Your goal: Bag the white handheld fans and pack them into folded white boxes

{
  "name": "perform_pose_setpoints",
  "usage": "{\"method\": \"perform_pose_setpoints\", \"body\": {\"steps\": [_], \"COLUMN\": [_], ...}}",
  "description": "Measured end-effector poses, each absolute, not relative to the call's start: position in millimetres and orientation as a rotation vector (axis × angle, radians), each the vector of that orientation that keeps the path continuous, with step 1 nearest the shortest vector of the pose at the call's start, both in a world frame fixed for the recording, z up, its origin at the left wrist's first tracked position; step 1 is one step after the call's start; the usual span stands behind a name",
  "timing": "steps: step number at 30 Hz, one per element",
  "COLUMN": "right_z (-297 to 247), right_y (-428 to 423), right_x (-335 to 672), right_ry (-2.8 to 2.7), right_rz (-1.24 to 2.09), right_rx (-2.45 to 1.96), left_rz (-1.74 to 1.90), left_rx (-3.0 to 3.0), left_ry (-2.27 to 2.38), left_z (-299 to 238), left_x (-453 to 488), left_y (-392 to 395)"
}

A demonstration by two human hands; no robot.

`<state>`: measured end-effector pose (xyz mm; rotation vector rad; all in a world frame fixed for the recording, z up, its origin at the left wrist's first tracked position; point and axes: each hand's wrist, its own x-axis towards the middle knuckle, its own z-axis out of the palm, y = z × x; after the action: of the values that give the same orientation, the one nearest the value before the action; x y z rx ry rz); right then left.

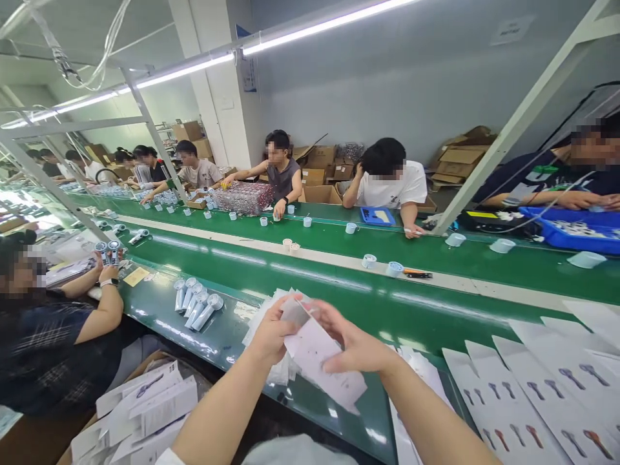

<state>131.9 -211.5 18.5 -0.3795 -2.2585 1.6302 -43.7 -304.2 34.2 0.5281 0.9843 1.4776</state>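
Left hand (270, 332), right hand (357, 343) gripping tilted white box (310, 352) (forearms (225, 400) angled inward)

Own body, head view: two forearms, smooth, tapering to the wrists. Left forearm (217, 403), at 7 o'clock, bare down to a plain white sleeve edge (169, 458) near the lower margin. Right forearm (431, 407), at 5 o'clock, bare throughout its visible length. Left grip (268, 332) and right grip (357, 343): bare hands. Pale whitish material (300, 450) at 6 o'clock, softly creased; clothing or not, cannot tell.
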Motion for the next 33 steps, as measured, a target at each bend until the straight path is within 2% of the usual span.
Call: {"method": "perform_pose_setpoints", "body": {"steps": [4, 7, 13, 17, 20, 23, 25, 28, 33], "right_z": [31.4, 41.5, 58.2, 74.5, 72.2, 51.8, 37.3, 28.8, 34.3], "right_y": [-251.5, -262.5, -236.9, -236.1, -254.8, -273.8, -279.3, -281.0, -287.2], "right_x": [131.7, 128.2, 134.8, 139.3, 139.8, 139.9, 141.5, 147.7, 162.3], "right_ry": [-2.324, -2.363, -2.474, -2.538, -2.491, -2.269, -2.125, -2.051, -2.039], "right_rz": [0.921, 0.694, 1.060, 1.148, 1.041, 0.772, 0.671, 0.714, 0.819], "right_rx": [-0.563, -0.518, -0.418, -0.461, -0.697, -0.869, -0.901, -0.905, -0.850], "left_rz": [1.628, 1.627, 1.338, 1.258, 1.494, 1.608, 1.496, 1.255, 1.165], "left_rx": [0.435, 0.549, 0.695, 0.684, 0.579, 0.621, 0.856, 1.102, 0.925], "left_ry": [1.082, 1.045, 0.825, 0.881, 1.091, 1.227, 1.215, 1.048, 0.921], "left_z": [47.8, 49.2, 40.1, 36.7, 32.2, 28.4, 30.2, 39.2, 48.3], "left_x": [-35.2, -35.1, -56.6, -43.9, -21.9, -9.8, -12.2, -21.1, -7.5], "left_y": [-313.8, -318.9, -312.3, -302.3, -298.2, -302.1, -305.9, -305.6, -300.2]}}
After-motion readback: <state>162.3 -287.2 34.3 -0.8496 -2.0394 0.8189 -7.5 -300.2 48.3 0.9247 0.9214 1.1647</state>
